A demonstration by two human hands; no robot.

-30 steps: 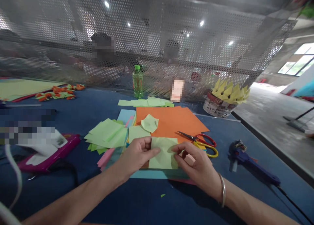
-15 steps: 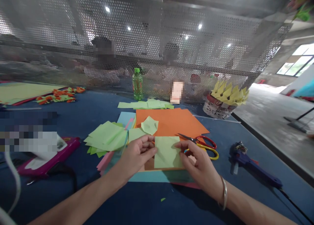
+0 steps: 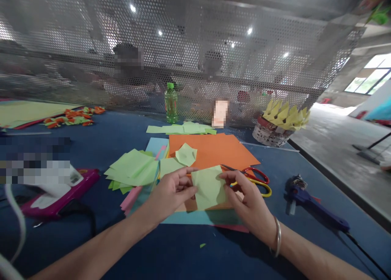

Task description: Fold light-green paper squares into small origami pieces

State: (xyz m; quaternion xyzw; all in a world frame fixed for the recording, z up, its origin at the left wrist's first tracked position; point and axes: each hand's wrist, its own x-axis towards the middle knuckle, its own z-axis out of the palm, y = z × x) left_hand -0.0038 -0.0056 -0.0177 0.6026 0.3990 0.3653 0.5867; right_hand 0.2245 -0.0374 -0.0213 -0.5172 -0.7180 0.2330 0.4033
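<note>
My right grip (image 3: pixel 246 196) pinches the green square (image 3: pixel 209 188) at its right edge; my left grip (image 3: pixel 175 192) touches the left edge, whether pinching I cannot tell. The square is over the near part of the orange sheet (image 3: pixel 214 145). It should be light, soft and easily creased, best held by its edges. Scissors (image 3: pixel 245 174) lie at that sheet's near right, the bottle (image 3: pixel 171 104) beyond it.

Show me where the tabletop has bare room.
Bare: between the scissors and glue gun; also between the orange-green pieces and the green paper pile. Crowded: the middle, where left hand and right hand hold a pale green square over stacked sheets.
</note>
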